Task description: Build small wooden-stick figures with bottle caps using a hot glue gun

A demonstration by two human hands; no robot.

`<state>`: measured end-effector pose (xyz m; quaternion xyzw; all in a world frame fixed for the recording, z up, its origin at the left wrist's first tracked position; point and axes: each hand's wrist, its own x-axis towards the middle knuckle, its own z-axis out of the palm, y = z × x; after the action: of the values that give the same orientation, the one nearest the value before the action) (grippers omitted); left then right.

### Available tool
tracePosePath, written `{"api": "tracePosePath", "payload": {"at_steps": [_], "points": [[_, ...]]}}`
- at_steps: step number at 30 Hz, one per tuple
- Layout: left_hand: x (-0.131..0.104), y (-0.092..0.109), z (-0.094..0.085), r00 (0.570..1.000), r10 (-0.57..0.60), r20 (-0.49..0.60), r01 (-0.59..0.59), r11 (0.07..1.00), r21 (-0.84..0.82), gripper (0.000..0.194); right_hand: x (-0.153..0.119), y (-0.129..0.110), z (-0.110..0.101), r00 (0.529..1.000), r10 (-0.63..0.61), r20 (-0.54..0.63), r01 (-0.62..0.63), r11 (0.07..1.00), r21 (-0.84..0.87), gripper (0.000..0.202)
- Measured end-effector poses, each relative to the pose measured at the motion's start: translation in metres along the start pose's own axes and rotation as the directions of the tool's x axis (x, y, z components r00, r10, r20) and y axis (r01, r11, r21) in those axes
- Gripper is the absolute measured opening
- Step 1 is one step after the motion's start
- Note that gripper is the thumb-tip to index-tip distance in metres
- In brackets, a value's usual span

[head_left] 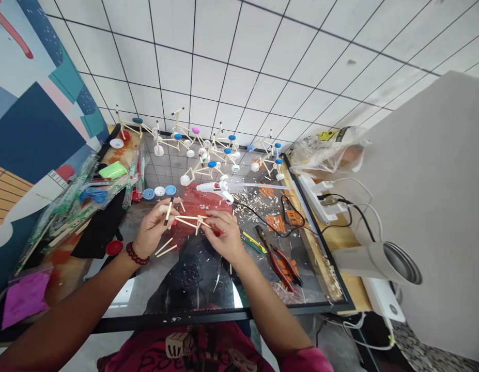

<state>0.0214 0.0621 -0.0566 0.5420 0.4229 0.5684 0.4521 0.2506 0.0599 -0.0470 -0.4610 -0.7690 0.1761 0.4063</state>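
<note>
Between my two hands is a small frame of pale wooden sticks [187, 221] joined at angles. My right hand [225, 235] pinches the frame near its right-hand joint. A short pale stick with black ends [168, 211] stands nearly upright in the fingers of my left hand [154, 227], beside the frame's left end. Two loose sticks [165, 249] lie on the glass tabletop below. Just beyond my hands a white glue gun [212, 187] rests on its side. Two blue caps and a white bottle cap [159, 191] sit past my left hand.
Several finished-looking stick figures with bottle-cap wheels [212, 164] line the back. Red-handled pliers [280, 261] and a yellow-green cutter [255, 242] lie right, near wood scraps and a black cable. A power strip [319, 199] and stacked cups [374, 262] stand farther right; packets [74, 206] crowd the left.
</note>
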Motion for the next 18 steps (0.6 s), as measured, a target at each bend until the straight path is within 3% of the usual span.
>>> {"api": "tracePosePath", "payload": {"at_steps": [9,14,18], "points": [[0.0,0.004,0.001,1.0,0.013,0.015,-0.013,1.0,-0.029,0.013,0.003,0.005,0.002,0.999,-0.037,-0.013,0.037,0.999,-0.002,0.01],[0.001,0.012,0.004,0.998,-0.045,0.042,0.043,0.998,0.054,0.045,0.004,0.006,0.004,1.0,-0.029,-0.009,0.029,1.0,-0.008,0.009],[0.002,0.012,0.004,0.997,-0.003,0.071,-0.007,0.99,0.143,0.026,0.003,0.005,0.002,0.999,-0.037,-0.005,0.037,0.999,-0.018,0.007]]}}
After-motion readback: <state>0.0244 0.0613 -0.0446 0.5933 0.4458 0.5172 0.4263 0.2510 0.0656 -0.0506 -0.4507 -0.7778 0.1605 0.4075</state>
